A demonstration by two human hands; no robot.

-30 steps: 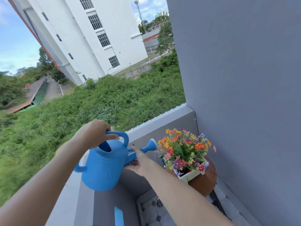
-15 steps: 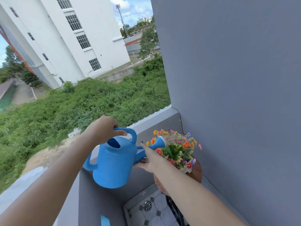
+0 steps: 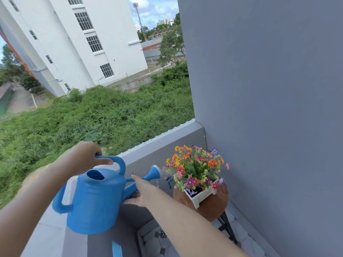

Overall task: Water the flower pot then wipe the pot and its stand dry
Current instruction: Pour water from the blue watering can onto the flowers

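Note:
My left hand point(image 3: 84, 157) grips the top handle of a blue watering can point(image 3: 94, 201), held up in front of me. Under the can's spout rests my right hand point(image 3: 143, 191), supporting it, index finger along the spout. The spout's rose point(image 3: 155, 171) points right, just left of the flowers, and a thin spray of water leaves it. A white square flower pot point(image 3: 201, 196) with orange, red and purple flowers point(image 3: 194, 166) stands on a round brown wooden stand point(image 3: 213, 203) with black legs, in the balcony corner.
A grey wall point(image 3: 269, 108) rises close on the right. The low balcony parapet point(image 3: 167, 138) runs behind the pot, with a drop to greenery beyond. A floor drain point(image 3: 163, 233) sits in the tiled floor below the stand. A blue tap point(image 3: 169, 180) pokes from the parapet.
The view has shifted, so the pot and stand show fully again. The can's spout has drawn back a little to the left of the flowers, still tilted toward them, and spray now shows at the rose.

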